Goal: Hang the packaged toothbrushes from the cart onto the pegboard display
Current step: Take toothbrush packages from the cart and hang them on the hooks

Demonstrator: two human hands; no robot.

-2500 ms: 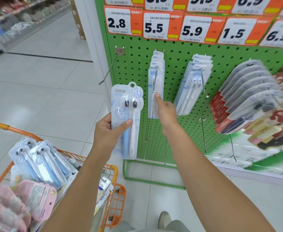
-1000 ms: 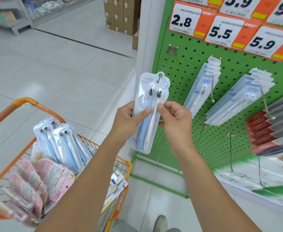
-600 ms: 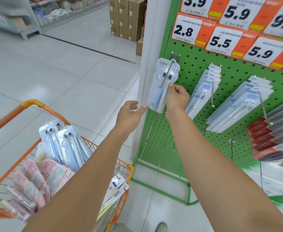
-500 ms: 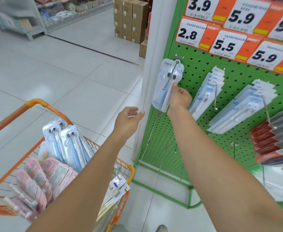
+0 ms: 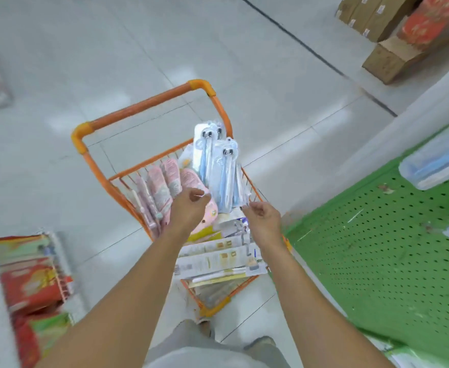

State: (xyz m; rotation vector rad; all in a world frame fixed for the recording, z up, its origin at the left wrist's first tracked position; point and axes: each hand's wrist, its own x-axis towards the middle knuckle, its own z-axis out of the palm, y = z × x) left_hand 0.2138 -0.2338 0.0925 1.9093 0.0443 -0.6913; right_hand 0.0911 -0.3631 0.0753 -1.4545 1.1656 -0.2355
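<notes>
Both hands are positioned over the orange cart (image 5: 89, 155), palms down. The left hand (image 5: 189, 208) hovers above the pink packs (image 5: 165, 187), fingers loosely curled, grip empty. The right hand (image 5: 263, 216) hovers just right of the blue packs (image 5: 219, 166), fingers loosely curled, grip empty. Neither hand touches a pack.

Cart contents:
- Blue toothbrush packs stand upright at the centre of the cart, leaning toward its far right side, brush heads at the top
- Pink packs stand in a row to the left of the blue packs
- White flat packs (image 5: 218, 258) lie stacked at the near end of the cart, below both hands

The green pegboard (image 5: 377, 248) occupies the right of the view, beside the cart. One blue pack (image 5: 436, 160) is visible on the pegboard at the upper right; the view there is blurred, so its hook cannot be made out. Cardboard boxes (image 5: 393, 57) sit on the floor at the upper right. Red goods (image 5: 32, 274) sit on a shelf at the lower left
</notes>
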